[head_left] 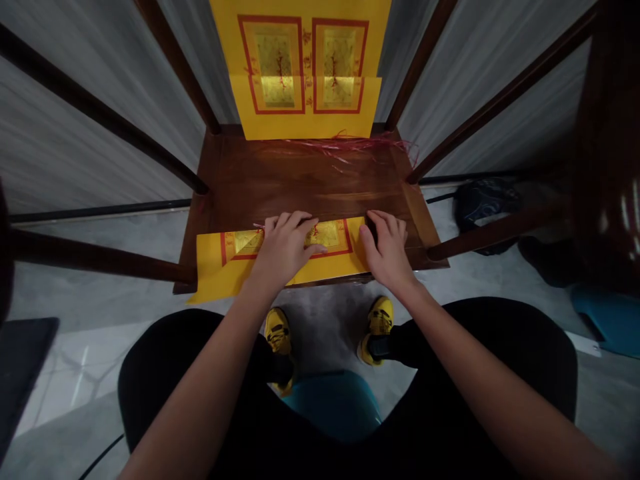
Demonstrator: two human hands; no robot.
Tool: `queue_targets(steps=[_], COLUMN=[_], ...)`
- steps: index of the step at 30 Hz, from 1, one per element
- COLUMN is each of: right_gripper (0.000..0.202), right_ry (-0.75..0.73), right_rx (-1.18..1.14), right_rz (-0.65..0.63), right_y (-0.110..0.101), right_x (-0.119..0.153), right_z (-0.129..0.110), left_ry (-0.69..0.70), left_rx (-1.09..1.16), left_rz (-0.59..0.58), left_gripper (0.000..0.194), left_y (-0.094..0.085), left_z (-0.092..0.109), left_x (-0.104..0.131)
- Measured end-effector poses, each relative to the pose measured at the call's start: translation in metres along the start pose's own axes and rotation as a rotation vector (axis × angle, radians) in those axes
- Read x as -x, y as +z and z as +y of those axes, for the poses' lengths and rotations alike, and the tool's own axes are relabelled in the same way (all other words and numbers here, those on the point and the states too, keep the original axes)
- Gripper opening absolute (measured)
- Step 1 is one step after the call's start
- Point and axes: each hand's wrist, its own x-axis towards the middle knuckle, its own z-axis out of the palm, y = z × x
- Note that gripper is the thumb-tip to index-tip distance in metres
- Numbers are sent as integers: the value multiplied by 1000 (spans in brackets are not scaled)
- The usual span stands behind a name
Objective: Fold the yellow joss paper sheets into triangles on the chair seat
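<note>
A folded sheet of yellow joss paper (327, 267) with gold foil squares and red borders lies along the near edge of a brown wooden seat (300, 183). My left hand (283, 250) rests palm down across its middle, fingers spread and thumb apart. At the sheet's right end is my right hand (387, 252), its fingers bent over the edge and its thumb held apart from them. The sheet's left corner sticks out past the front of the seat. Part of the print is hidden under my left hand.
More yellow joss paper (243, 120) stands propped at the back of the seat, with thin red strings (330, 144) in front. Dark wooden bars (470, 87) rise on both sides. A dark bag (485, 210) lies on the floor at right. A blue stool (335, 403) is beneath me.
</note>
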Motion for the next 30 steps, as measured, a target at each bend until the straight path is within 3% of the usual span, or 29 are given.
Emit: queue_targets(steps=[5,9,12,15,17,22,30], right_gripper=[63,43,34,19,14,8,4], right_ry=[74,-75,-124,-162,-175,-140,-102], right_rx=[-215,-310,-447,-380,-284,-252,-265], right_rz=[-9,-9,-150,-357,-421,-435,-417], right_y=[-6,-27,-37,-40,-41,-37,-32], right_x=[5,9,6,3,3,8,6], right_z=[3,-12,-12,-4,2,1,-6], left_ry=[33,74,137,128,93,69,246], left_rx=[71,189,309,403,428,425,390], left_rz=[26,77,74,42,30,23,-7], left_gripper=[38,23,23,29,33,43,24], left_y=[-1,0,3,5,4,2,15], left_z=[0,3,4,5,6,11,4], left_x=[-1,0,-1,-1,0,3,6])
